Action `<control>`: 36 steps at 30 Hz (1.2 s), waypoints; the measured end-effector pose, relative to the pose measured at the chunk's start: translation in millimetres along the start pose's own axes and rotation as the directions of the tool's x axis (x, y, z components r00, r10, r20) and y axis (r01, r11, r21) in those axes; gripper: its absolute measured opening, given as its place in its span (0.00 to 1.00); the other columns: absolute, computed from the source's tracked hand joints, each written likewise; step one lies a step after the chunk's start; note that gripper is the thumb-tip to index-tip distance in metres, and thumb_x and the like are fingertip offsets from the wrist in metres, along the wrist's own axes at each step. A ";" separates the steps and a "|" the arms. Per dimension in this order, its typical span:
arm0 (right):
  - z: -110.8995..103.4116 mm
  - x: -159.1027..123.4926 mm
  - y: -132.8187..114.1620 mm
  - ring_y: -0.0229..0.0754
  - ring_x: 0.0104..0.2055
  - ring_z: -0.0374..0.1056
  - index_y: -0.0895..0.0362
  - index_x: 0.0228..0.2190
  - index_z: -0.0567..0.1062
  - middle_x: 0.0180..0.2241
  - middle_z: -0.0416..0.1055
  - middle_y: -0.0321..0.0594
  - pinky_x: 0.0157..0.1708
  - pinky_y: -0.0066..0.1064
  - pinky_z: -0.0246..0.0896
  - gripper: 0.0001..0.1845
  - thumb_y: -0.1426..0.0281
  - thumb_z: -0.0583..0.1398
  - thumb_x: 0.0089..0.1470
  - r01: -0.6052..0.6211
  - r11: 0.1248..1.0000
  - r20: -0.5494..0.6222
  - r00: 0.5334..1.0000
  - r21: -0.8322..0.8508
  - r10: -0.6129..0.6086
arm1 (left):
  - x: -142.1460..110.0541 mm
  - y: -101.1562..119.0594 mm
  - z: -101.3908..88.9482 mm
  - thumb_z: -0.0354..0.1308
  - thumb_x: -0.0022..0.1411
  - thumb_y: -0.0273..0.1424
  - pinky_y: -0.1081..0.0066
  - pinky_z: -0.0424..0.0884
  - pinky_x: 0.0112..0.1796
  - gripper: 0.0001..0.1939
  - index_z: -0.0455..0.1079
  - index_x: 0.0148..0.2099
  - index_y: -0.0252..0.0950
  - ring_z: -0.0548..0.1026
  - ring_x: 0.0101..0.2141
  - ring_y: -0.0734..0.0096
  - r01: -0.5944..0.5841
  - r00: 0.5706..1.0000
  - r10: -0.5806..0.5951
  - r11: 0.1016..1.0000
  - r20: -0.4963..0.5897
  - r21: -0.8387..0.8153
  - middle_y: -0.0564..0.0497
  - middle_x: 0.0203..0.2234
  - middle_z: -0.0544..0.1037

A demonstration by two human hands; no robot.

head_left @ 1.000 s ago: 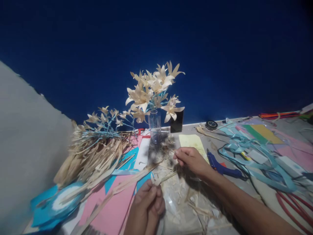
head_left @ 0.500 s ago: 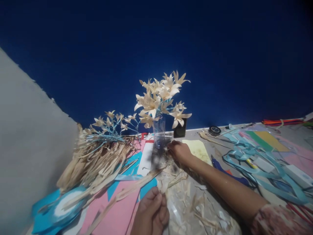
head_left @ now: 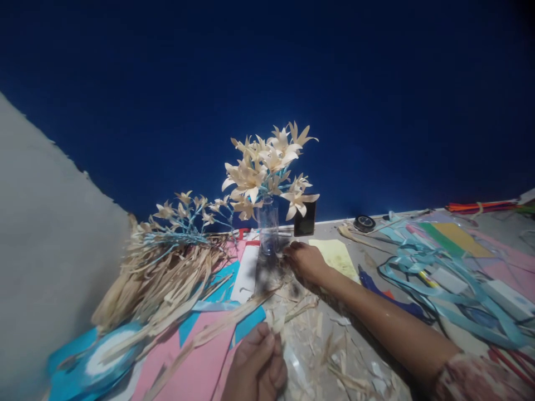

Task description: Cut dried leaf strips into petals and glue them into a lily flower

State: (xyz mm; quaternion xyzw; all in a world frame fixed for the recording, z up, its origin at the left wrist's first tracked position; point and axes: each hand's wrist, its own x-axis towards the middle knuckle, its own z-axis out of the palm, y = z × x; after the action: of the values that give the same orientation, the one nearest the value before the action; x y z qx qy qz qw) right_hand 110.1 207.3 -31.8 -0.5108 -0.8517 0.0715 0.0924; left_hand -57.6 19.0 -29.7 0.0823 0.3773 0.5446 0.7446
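My left hand [head_left: 257, 362] is low in the middle, its thumb and fingers pinched together. A pale piece of dried husk [head_left: 276, 322] shows at the fingertips, blurred against the scraps behind it. My right hand [head_left: 307, 262] reaches forward with curled fingers to the foot of a clear vase [head_left: 268, 223]; anything in its grip is hidden. Cream husk flowers [head_left: 271, 167] on blue-wrapped stems fill the vase. Below both hands spread loose husk scraps [head_left: 317, 340].
Dried husks [head_left: 146, 284] are heaped at left, with smaller flowers [head_left: 184, 214] on top. A blue ribbon roll [head_left: 86, 373] lies on pink and blue sheets. At right are a blue glue gun [head_left: 384, 292], tangled ribbon [head_left: 418, 262], yellow paper [head_left: 332, 256] and black tape [head_left: 365, 223].
The whole view has shifted slightly, so the vase and flowers appear a little further left. Both hands keep nearly the same pose and place.
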 end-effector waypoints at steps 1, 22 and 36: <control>1.4 2.7 -1.1 0.49 0.46 0.72 0.52 0.43 0.80 0.45 0.78 0.46 0.40 0.32 0.61 0.13 0.67 0.57 0.62 0.019 1.000 0.005 1.000 0.015 -0.019 | 0.0 -0.2 0.0 0.78 0.42 0.35 0.77 0.52 0.21 0.21 0.69 0.32 0.35 0.61 0.16 0.83 -0.005 1.000 0.005 1.000 -0.002 -0.003 0.55 0.20 0.73; -47.6 -105.0 -36.9 0.30 0.18 0.47 0.59 0.26 0.73 0.21 0.65 0.32 0.18 0.25 0.39 0.15 0.58 0.63 0.49 -0.247 0.130 0.219 0.956 0.960 0.197 | -16.8 8.6 28.8 0.75 0.47 0.28 0.77 0.63 0.23 0.14 0.73 0.33 0.35 0.66 0.22 0.80 -0.179 0.984 0.179 0.984 -0.001 -0.002 0.52 0.29 0.77; -70.7 -185.1 -66.0 0.36 0.27 0.59 0.59 0.25 0.75 0.23 0.66 0.33 0.28 0.28 0.53 0.11 0.63 0.63 0.49 -0.158 0.195 0.105 0.960 0.968 0.259 | -50.4 -23.4 59.0 0.73 0.50 0.28 0.79 0.64 0.22 0.12 0.71 0.33 0.34 0.67 0.22 0.79 -0.170 0.979 0.158 0.982 0.131 0.086 0.56 0.21 0.72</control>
State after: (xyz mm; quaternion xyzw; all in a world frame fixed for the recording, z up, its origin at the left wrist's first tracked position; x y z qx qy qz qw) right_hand 155.1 14.8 35.7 -0.4550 -0.5402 0.5749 0.4130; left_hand -7.8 -17.2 23.1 0.1824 0.3483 0.5791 0.7141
